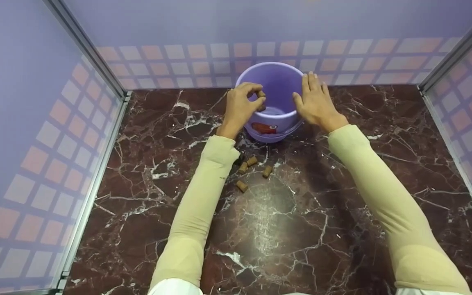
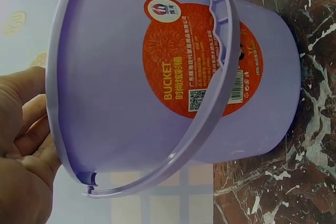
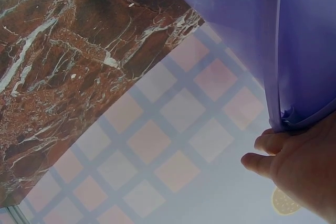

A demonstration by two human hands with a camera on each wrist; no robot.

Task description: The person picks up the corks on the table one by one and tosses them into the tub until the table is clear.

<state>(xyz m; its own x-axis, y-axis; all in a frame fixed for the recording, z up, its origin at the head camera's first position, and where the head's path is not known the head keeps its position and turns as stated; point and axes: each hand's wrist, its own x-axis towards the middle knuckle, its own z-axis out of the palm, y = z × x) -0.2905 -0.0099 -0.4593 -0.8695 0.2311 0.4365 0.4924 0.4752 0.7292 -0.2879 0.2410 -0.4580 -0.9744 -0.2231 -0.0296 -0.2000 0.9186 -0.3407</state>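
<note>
A lilac plastic bucket [image 1: 268, 123] stands upright against the back wall, its handle hanging down in front of a red label [image 2: 184, 56]. My left hand [image 1: 240, 104] is over the bucket's left rim and pinches brown corks [image 1: 261, 95] between thumb and fingers above the opening; how many is unclear. In the left wrist view the bucket rim hides part of that hand. My right hand [image 1: 317, 102] rests against the right side of the rim with its fingers straight. Several short brown corks [image 1: 267, 171] lie on the dark marbled table in front of the bucket.
Lilac panels with pink and white squares enclose the table [image 1: 150, 229] at the back [image 1: 207, 24], left [image 1: 19, 123] and right. Metal edge strips [image 1: 92, 184] run along the panels' lower edges. My left forearm passes just left of the loose corks.
</note>
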